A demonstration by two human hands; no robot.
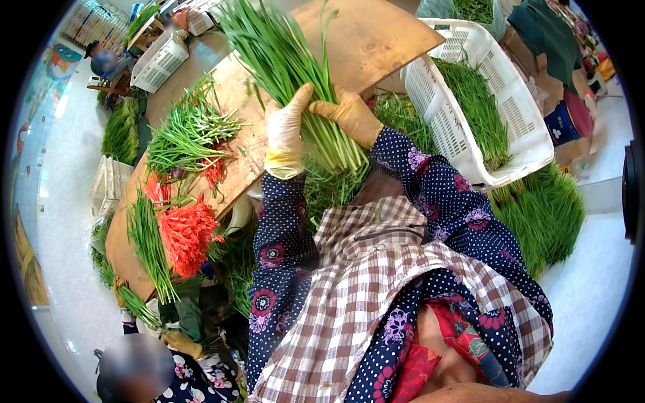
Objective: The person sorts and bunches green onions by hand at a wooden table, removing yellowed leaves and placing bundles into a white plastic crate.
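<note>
Between my two gloved hands is a thick bunch of garlic chives [329, 131], its broad leaves pointing away over the wooden board and its pale cut ends toward my apron. My left hand [285, 138], in a whitish glove stained yellow at the wrist, closes round the left side with its thumb up. On the other side, my right hand [349, 117], in a yellowish glove, wraps the stems; some of its fingers are hidden behind the bunch. To the left on the board lie a loose heap of green stalks [185, 138] and a clump of red ties [185, 232].
A white plastic crate [517, 168] with green bunches stands at the right, beside a large pile of greens [544, 215] on the floor. The wooden board [366, 47] stretches ahead and left. A co-worker [171, 369] at lower left holds a small green bunch [140, 309].
</note>
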